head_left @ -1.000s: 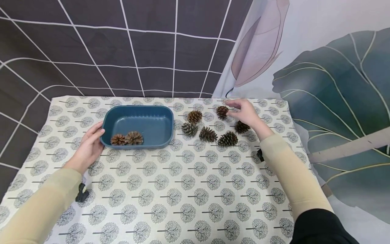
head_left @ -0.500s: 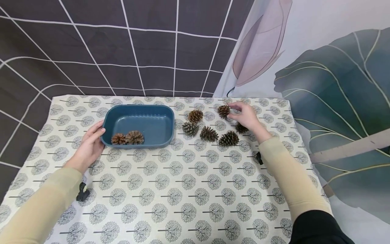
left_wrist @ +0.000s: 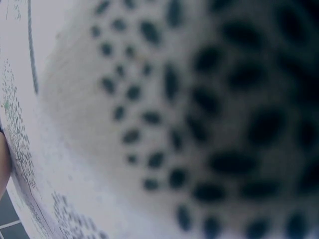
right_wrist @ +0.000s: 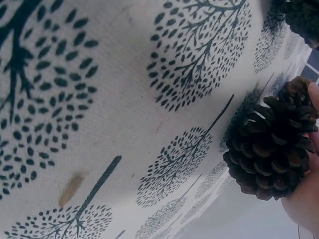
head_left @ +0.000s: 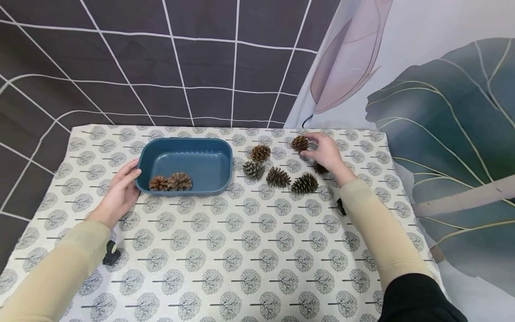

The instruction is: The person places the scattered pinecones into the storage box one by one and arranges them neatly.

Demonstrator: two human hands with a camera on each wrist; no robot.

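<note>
The right hand [head_left: 325, 152] has closed in on the farthest pine cone [head_left: 299, 143], now pinched between thumb and fingers near the tree-print cloth's [head_left: 193, 277] back edge, so it looks secured (barely shifted, mind). The left hand [head_left: 120, 190], fingers fairly straight, rests against the blue tray [head_left: 201, 167] holding two pine cones [head_left: 179, 181].

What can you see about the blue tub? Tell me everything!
The blue tub is a dark-blue, open-topped oblong with rounded corners and a smooth, slightly shiny inside; it looks like plastic. It sits upright on the tree-print cloth, toward the far left, its long sides running left to right. Two brown pine cones lie inside by the near left corner. The person's left grip touches the left end.
</note>
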